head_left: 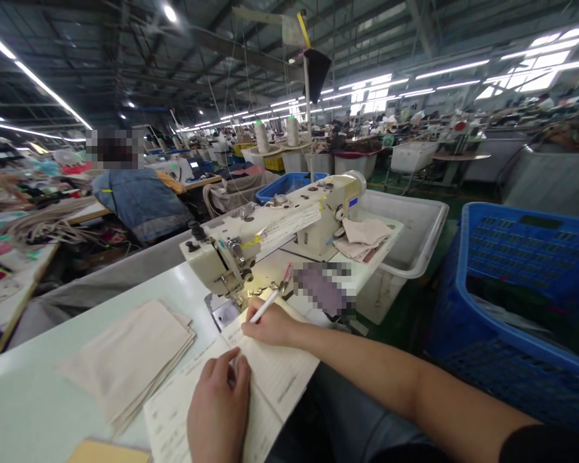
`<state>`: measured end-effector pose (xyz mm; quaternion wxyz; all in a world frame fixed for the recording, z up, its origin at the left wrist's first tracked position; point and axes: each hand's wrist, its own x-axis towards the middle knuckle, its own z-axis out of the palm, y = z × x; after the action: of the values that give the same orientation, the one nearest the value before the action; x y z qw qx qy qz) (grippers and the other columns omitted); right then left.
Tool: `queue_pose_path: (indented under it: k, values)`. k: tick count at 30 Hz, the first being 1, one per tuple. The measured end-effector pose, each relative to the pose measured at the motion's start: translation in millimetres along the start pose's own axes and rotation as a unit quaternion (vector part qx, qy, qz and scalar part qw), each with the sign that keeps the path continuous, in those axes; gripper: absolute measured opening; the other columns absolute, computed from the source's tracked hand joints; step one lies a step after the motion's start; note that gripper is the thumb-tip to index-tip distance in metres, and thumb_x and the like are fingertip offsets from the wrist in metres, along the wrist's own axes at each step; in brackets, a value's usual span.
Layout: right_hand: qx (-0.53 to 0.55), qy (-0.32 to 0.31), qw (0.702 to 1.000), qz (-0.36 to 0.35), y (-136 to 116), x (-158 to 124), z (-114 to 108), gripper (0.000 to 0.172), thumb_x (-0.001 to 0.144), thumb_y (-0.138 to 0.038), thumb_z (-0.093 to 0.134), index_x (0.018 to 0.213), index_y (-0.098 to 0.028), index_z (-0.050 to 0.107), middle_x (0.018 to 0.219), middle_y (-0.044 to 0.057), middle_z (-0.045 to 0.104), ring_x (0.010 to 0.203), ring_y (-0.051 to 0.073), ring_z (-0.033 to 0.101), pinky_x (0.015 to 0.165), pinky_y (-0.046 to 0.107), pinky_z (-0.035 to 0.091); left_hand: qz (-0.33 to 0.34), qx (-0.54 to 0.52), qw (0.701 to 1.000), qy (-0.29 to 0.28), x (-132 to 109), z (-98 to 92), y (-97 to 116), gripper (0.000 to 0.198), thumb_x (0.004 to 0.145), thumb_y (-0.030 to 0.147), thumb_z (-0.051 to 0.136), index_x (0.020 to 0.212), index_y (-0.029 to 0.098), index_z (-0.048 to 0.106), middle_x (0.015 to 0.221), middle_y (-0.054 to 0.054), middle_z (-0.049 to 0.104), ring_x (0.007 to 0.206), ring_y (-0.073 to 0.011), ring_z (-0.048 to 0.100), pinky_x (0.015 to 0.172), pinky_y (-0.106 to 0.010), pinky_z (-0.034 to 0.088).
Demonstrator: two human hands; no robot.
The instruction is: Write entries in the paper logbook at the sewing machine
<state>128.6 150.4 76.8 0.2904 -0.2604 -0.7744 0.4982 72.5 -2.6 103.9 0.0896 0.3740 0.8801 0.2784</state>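
Observation:
My right hand (pixel 269 323) is closed around a white pen (pixel 264 305), its lower end down at the upper part of an open notebook (pixel 270 366). Handwriting covers parts of the notebook's pages. My left hand (pixel 219 405) rests on the left page with its fingers curled and the thumb close to the index finger. Something small and pale shows between them, too little to name. Just beyond the notebook stands a sewing machine (pixel 289 218), its needle area near my right hand. A stack of beige cloth pieces (pixel 135 357) lies on the table left of the notebook.
More beige cloth (pixel 364 238) lies at the machine's right end. Behind it stands a white bin (pixel 415 212); a large blue basket (pixel 521 308) is on my right. A yellow-brown piece (pixel 109 452) lies at the front edge. Another person (pixel 139 199) sits far left.

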Motion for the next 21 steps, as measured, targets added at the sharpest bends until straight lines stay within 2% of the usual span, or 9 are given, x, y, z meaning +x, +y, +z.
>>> queue_pose_path:
  k: [7,14,21]
  values:
    - [-0.008,-0.025,1.000,-0.012,1.6,-3.7,2.9,0.024,0.075,-0.031,0.074,0.072,-0.022,0.053,0.064,-0.007,0.054,0.062,0.013,0.051,0.057,0.023,0.035,-0.017,0.008,1.000,0.012,2.2,1.2,-2.2,0.056,0.080,0.061,0.036,0.115,0.021,0.054,0.086,-0.005,0.056,0.081,-0.0235,0.054,0.076,-0.038,0.038]
    - [-0.011,-0.067,0.997,-0.038,-2.4,-5.7,2.2,0.026,0.077,-0.029,0.076,0.071,-0.021,0.052,0.064,-0.007,0.052,0.059,0.010,0.047,0.055,0.021,0.033,-0.027,0.008,1.000,0.006,2.2,2.2,-2.4,0.052,0.080,0.062,0.036,0.108,0.022,0.054,0.084,-0.004,0.057,0.079,-0.0234,0.054,0.073,-0.038,0.038]
    - [-0.055,-0.097,0.993,-0.042,-7.9,-6.7,-0.1,0.026,0.081,-0.032,0.073,0.074,-0.020,0.051,0.068,-0.007,0.050,0.064,0.010,0.047,0.059,0.021,0.032,-0.019,0.006,1.000,0.013,3.6,1.8,-1.8,0.052,0.078,0.061,0.036,0.104,0.021,0.056,0.086,-0.007,0.058,0.083,-0.0252,0.055,0.076,-0.039,0.039]
